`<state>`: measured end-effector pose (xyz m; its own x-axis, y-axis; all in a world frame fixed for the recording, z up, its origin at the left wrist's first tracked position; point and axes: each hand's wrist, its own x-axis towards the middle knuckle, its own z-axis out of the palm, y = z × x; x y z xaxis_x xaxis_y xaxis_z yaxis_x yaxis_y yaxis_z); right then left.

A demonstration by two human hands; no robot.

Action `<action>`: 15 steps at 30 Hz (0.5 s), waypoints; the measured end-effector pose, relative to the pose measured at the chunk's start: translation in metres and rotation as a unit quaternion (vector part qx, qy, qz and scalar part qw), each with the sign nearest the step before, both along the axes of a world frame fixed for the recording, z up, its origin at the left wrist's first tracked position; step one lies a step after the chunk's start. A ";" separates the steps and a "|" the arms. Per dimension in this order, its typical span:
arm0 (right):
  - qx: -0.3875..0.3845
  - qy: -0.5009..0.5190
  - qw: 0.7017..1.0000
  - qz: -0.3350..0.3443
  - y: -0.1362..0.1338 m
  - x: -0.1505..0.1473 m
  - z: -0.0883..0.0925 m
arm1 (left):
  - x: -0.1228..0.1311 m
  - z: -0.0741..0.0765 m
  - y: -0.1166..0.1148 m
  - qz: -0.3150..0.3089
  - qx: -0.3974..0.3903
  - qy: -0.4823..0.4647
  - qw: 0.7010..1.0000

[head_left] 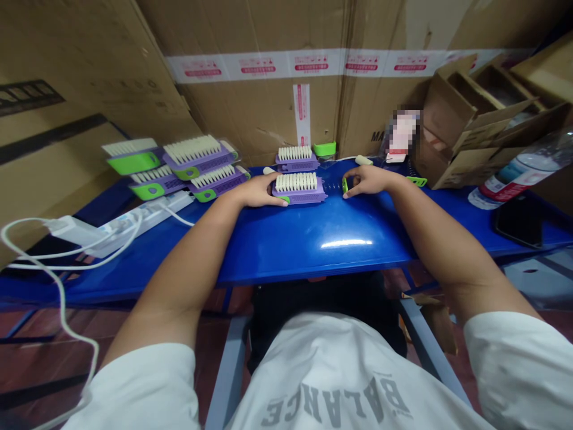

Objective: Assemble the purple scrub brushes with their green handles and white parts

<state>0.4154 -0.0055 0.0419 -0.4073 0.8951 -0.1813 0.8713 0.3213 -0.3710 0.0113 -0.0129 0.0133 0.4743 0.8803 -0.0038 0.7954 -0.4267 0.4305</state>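
My left hand (258, 190) is closed around the left end of a purple brush head (299, 196) with white bristles facing up. A bit of green shows at that end, by my thumb. To the right, my right hand (367, 179) pinches a small green plastic end piece (344, 186) between thumb and fingers. A thin coil spring (332, 187) lies between the green piece and the brush head's open right end; whether it touches both, I cannot tell. Just behind stands another purple brush head (296, 161), with a loose green cap (324, 149) beside it.
Several purple-and-green brushes (192, 158) are stacked at the left, behind a white power strip (134, 224) with cables. At the right are an opened carton (465, 128), a water bottle (510, 179), a dark phone (519, 222) and a green piece (417, 181). Cardboard boxes (250, 107) wall the back.
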 end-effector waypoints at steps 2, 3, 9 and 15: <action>0.004 0.005 1.000 0.007 0.000 -0.002 -0.001 | 0.000 0.001 -0.001 -0.001 0.002 0.002 1.000; 0.007 0.009 1.000 0.011 -0.001 -0.003 -0.002 | 0.000 0.001 -0.001 -0.001 0.003 0.004 1.000; 0.018 0.032 0.999 0.034 -0.005 -0.013 -0.005 | 0.001 0.002 -0.003 0.000 0.006 0.010 1.000; 0.018 0.043 0.998 0.042 -0.005 -0.016 -0.007 | 0.000 0.000 -0.002 -0.004 0.008 0.007 1.000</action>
<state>0.3992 -0.0101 0.0352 -0.4946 0.8621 -0.1101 0.8057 0.4072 -0.4302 0.0113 -0.0144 0.0137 0.4808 0.8768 0.0036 0.7981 -0.4394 0.4122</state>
